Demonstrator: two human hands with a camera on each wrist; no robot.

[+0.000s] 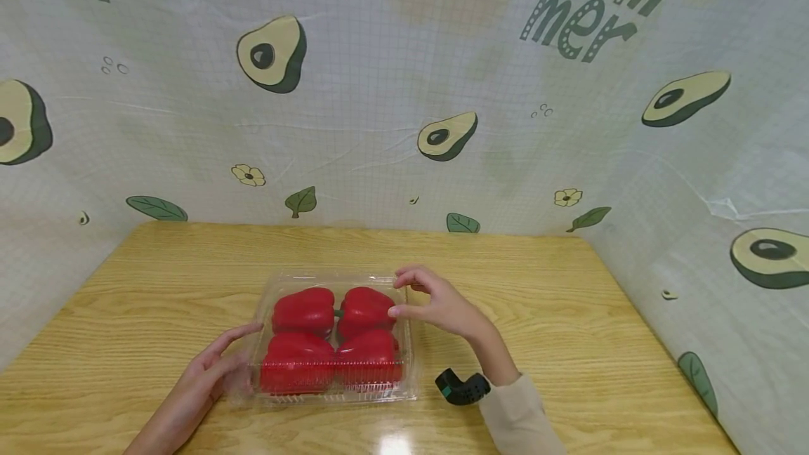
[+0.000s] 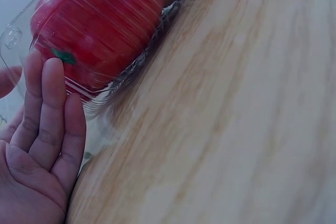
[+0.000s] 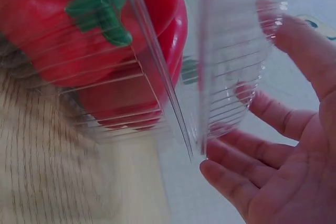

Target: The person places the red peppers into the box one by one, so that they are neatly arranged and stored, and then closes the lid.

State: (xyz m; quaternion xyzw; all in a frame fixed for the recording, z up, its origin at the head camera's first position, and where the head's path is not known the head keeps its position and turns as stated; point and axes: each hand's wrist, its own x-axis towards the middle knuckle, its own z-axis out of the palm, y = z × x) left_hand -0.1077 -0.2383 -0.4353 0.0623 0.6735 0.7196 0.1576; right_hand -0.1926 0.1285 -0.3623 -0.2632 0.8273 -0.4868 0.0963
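Note:
A clear plastic clamshell box (image 1: 404, 390) stands on the table with several red bell peppers (image 1: 305, 309) inside, some with green stems. At the box's left side is my left hand (image 1: 205, 371), its straight fingers against the ribbed wall in the left wrist view. My right hand (image 1: 442, 304) bends round the far right corner, thumb and fingers spread on the clear lid (image 3: 231, 72). In the right wrist view a narrow gap parts the lid's rim from the rim of the box bottom.
A short black curved piece (image 1: 463, 387) with a green mark lies by my right sleeve (image 1: 521, 413). The wooden table (image 1: 537, 286) ends at white sheeting (image 1: 354, 104) printed with avocados, behind and on both sides.

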